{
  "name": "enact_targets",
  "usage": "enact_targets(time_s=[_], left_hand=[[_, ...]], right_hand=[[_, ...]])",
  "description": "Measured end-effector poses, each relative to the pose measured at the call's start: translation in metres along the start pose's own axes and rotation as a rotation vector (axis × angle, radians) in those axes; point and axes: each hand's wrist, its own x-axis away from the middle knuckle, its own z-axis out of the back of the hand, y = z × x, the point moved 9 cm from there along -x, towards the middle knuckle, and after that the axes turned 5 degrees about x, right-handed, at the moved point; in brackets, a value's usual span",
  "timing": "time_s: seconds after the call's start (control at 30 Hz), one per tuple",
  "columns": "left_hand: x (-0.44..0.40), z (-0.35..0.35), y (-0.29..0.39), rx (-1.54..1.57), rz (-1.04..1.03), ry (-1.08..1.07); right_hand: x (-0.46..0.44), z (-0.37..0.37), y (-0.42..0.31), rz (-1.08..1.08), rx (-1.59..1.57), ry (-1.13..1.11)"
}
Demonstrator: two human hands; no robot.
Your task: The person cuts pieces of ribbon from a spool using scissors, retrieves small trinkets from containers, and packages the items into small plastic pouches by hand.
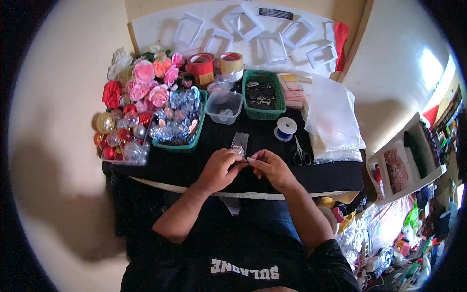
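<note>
Table with black cloth point(187, 164): one, bearing all items listed below except the hands.
White plastic bags point(333, 117): a stack, right side.
Artificial flowers point(144, 71): pink, red, peach and white, far left.
Teal basket point(187, 147): foil-wrapped pieces inside, beside a clear box point(121, 162) of baubles.
Green basket point(266, 116): small dark and silvery pieces inside.
Left hand point(223, 168): thumb and fingertips drawn together, pinching at the small piece, just beyond the table's near edge.
Right hand point(272, 168): thumb and forefinger pinching the same piece from the other side, fingertips nearly touching the left's.
Clear tub point(221, 118): between the baskets.
Scissors point(300, 155): right of the right hand, unheld.
Spool point(287, 125): white, behind the scissors.
Clear packet point(241, 139): flat, just beyond the fingertips.
Small piece point(248, 159): between both hands' fingertips; mostly hidden, identity unclear.

Remarks: step in hand, as judged, is fine two-handed fingertip handling; any further move calls for light, steady pressure and close alignment.
</note>
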Motion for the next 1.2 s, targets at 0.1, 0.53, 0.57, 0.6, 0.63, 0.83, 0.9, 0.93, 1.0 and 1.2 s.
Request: enact_targets(time_s=[0.1, 0.53, 0.57, 0.6, 0.63, 0.83, 0.9, 0.93, 1.0, 1.2], left_hand=[[-0.005, -0.002, 0.007, -0.118, -0.019, -0.009], [-0.161, 0.051, -0.145, -0.582, 0.598, -0.343], [-0.166, 0.044, -0.166, -0.585, 0.593, -0.344], [-0.169, 0.035, -0.193, -0.674, 0.559, -0.358], [-0.172, 0.031, -0.195, -0.762, 0.525, -0.372], [-0.159, 0.003, -0.209, -0.834, 0.702, -0.659], [-0.159, -0.003, -0.209, -0.862, 0.687, -0.688], [-0.161, -0.004, -0.208, -0.890, 0.671, -0.708], [-0.158, 0.001, -0.208, -0.884, 0.704, -0.667], [-0.159, 0.007, -0.206, -0.833, 0.697, -0.563]], right_hand=[[-0.001, 0.004, 0.000, 0.037, -0.055, 0.014], [0.004, 0.013, 0.002, 0.124, -0.192, 0.092], [0.005, 0.013, 0.000, 0.142, -0.204, 0.101], [0.005, 0.014, 0.000, 0.146, -0.206, 0.102], [0.005, 0.014, 0.000, 0.148, -0.220, 0.098], [0.005, 0.010, 0.001, 0.125, -0.264, 0.051], [0.004, 0.010, -0.001, 0.145, -0.214, 0.056], [0.004, 0.010, -0.003, 0.150, -0.219, 0.053], [0.006, 0.011, -0.004, 0.151, -0.204, 0.067], [0.006, 0.010, -0.004, 0.155, -0.229, 0.067]])
